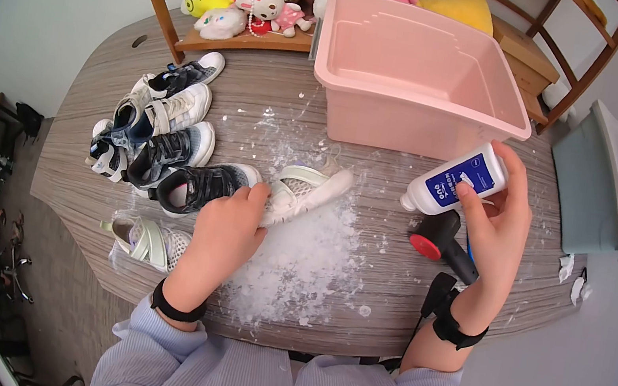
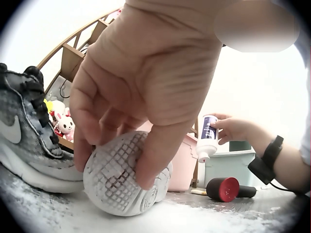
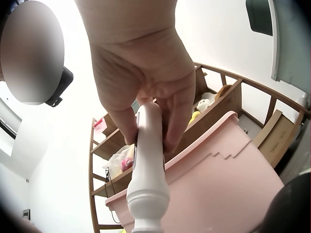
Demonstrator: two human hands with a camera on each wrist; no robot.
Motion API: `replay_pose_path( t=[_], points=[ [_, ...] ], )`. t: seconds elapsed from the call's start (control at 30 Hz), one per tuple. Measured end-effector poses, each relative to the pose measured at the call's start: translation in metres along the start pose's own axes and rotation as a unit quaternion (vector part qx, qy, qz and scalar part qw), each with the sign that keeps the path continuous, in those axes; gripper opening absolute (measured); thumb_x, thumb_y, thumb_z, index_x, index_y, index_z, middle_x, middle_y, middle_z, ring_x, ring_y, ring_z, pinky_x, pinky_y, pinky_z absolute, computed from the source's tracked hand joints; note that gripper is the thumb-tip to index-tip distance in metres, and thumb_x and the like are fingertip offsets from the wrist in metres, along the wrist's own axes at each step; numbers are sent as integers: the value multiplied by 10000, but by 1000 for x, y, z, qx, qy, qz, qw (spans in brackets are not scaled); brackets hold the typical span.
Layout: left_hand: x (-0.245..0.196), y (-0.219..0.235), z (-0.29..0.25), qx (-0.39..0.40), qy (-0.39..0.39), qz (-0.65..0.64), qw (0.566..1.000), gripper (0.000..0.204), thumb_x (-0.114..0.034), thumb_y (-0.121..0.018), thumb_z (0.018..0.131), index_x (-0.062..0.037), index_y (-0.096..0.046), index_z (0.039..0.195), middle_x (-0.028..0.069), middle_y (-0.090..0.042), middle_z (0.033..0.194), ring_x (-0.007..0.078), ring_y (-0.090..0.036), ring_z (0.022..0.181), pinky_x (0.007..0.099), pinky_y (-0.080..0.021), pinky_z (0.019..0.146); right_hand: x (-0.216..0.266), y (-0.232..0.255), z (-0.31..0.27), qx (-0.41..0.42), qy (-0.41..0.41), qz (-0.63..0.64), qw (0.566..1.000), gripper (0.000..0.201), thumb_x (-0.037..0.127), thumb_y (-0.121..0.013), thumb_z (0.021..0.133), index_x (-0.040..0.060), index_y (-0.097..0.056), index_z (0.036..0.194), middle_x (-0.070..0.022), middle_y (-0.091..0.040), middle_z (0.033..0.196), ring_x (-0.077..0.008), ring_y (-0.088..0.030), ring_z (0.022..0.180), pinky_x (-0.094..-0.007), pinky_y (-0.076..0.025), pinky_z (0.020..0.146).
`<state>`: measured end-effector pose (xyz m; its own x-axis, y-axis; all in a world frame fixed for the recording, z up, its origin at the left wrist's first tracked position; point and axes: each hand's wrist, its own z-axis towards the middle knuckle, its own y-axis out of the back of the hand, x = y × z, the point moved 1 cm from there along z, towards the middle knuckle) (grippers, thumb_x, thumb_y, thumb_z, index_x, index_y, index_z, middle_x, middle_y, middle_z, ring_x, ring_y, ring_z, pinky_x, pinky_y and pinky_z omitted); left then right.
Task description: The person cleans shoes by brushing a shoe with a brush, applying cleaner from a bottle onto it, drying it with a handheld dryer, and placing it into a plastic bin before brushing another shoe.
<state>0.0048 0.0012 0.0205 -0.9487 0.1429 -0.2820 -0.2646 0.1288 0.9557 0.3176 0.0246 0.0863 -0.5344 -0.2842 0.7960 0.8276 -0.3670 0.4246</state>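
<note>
My left hand (image 1: 228, 229) grips the heel of a white mesh shoe (image 1: 307, 193), which lies on the powder-covered table; in the left wrist view the fingers and thumb hold its textured sole (image 2: 116, 177). My right hand (image 1: 498, 221) holds a white bottle with a blue label (image 1: 455, 179) above the table, its narrow end tilted down to the left. The right wrist view shows the bottle (image 3: 148, 170) pinched between thumb and fingers. White powder (image 1: 297, 271) is spread under and in front of the shoe. The matching shoe (image 1: 146, 242) lies left of my left wrist.
Several dark and white shoes (image 1: 164, 147) stand at the left. A pink bin (image 1: 408, 120) is at the back, before a shelf with plush toys (image 1: 272, 12). A black and red tool (image 1: 438, 240) lies below the bottle. A grey-green bin (image 1: 593, 188) stands at the right.
</note>
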Motion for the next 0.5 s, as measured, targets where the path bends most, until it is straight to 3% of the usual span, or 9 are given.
replay_pose_path(
  t=[0.07,0.13,0.23,0.33,0.4,0.5],
  points=[
    [3,-4,2,3,-11,-7,1000,580,-101,-798,722,-74,-559,1249,175,-671,1094,401,-669,936,445,-550,781,5,-3,-2,5,16,-8,1000,551,-14,-754,811,90,-569,1319,-132,-702,1068,-198,-718,907,-298,-581,724],
    [0,-11,6,-86,-125,-95,984,504,-52,-786,718,-57,-588,1181,164,-680,956,371,-678,896,441,-555,739,14,-7,-7,4,43,20,999,542,-14,-759,803,61,-576,1308,-139,-684,1141,-202,-717,922,-294,-584,710],
    [-10,-22,10,-96,-176,-166,966,426,-23,-760,740,-50,-617,1140,154,-685,1003,378,-673,919,441,-553,765,32,-13,-16,22,62,36,997,539,-19,-764,795,34,-580,1299,-149,-664,1200,-205,-714,941,-287,-585,692],
    [-10,-27,13,-114,-174,-217,954,402,-16,-751,761,-48,-637,1145,173,-692,1060,385,-668,940,424,-549,813,38,-27,-26,51,136,72,987,561,24,-814,770,34,-594,1285,-149,-672,1213,-206,-716,956,-279,-584,680],
    [-8,-32,15,-105,-158,-235,953,396,-9,-742,759,-50,-640,1140,174,-692,1058,384,-668,950,431,-551,810,42,-39,-31,58,146,56,986,555,69,-838,755,38,-613,1261,-159,-672,1204,-250,-718,976,-292,-589,705],
    [-5,-33,16,-109,-152,-239,953,377,-9,-729,762,-48,-648,1128,175,-695,1043,386,-668,955,443,-552,804,51,-61,-35,104,277,22,955,501,102,-825,754,72,-644,1220,-163,-659,1185,-318,-696,986,-331,-593,735]
  ],
)
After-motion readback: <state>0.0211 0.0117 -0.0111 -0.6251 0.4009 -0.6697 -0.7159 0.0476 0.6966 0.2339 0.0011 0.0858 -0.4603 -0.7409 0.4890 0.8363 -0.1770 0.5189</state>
